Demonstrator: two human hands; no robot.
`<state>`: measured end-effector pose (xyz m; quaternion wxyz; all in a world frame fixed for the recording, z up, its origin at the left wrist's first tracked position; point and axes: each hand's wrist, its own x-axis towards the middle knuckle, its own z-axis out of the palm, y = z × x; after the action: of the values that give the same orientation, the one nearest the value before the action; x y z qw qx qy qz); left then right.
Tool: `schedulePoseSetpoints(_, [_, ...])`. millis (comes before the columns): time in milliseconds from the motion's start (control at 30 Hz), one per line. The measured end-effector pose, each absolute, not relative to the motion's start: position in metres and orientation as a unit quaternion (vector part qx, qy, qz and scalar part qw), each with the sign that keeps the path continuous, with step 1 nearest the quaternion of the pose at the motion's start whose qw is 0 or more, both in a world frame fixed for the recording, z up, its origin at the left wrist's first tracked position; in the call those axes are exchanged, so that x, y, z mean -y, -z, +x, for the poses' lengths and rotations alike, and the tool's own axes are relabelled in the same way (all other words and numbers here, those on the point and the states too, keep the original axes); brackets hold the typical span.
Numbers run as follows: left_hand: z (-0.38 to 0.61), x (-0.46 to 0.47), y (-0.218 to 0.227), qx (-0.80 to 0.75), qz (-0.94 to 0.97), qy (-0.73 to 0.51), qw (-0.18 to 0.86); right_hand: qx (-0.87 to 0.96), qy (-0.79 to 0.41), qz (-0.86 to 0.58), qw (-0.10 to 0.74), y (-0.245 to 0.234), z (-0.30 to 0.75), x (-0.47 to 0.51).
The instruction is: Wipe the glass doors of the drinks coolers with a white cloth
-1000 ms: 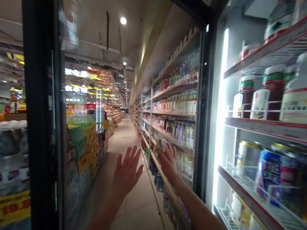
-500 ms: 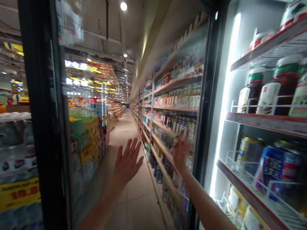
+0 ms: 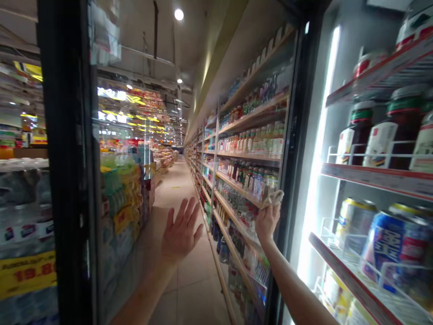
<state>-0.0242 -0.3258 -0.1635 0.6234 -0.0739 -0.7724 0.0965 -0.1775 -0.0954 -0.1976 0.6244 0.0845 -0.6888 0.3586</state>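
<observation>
Pressed flat with fingers spread, my left hand rests against the glass door and holds nothing. My right hand is closed round a pale, crumpled cloth. It has the cloth against the glass, close to the black door frame on the right. Through the pane I see shelves of bottles and an aisle; part of what shows may be reflection.
To the right, a lit fridge holds dark bottles and cans on wire-fronted shelves. A bright light strip runs down its side. Packed water bottles with a yellow price sign stand at left.
My right hand has moved right and slightly down across the glass with the cloth, towards the door frame. My left hand stays nearly in place. The view has shifted slightly.
</observation>
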Motion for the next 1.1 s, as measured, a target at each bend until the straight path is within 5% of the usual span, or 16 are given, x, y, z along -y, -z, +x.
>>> schedulePoseSetpoints(200, [-0.023,0.326,0.164,0.77,-0.07,-0.091,0.628,0.69,-0.2,0.332,0.611,0.221,-0.156,0.125])
schedulePoseSetpoints(400, [-0.024,0.326,0.164,0.772,-0.075,-0.094,0.624,0.68,-0.329,0.104,0.647,0.215,-0.169,0.105])
schedulePoseSetpoints(600, [-0.024,0.327,0.165,0.774,-0.068,-0.093,0.623,0.682,-0.192,0.331,0.624,0.214,-0.155,0.124])
schedulePoseSetpoints(767, [-0.023,0.326,0.163,0.772,-0.074,-0.094,0.624,0.689,-0.305,0.152,0.64,0.192,-0.158,0.12])
schedulePoseSetpoints(967, [-0.024,0.328,0.165,0.778,-0.063,-0.091,0.618,0.674,-0.194,0.346,0.623,0.181,-0.139,0.146])
schedulePoseSetpoints(1100, [-0.024,0.329,0.165,0.778,-0.069,-0.093,0.618,0.685,-0.321,0.159,0.634,0.17,-0.151,0.135])
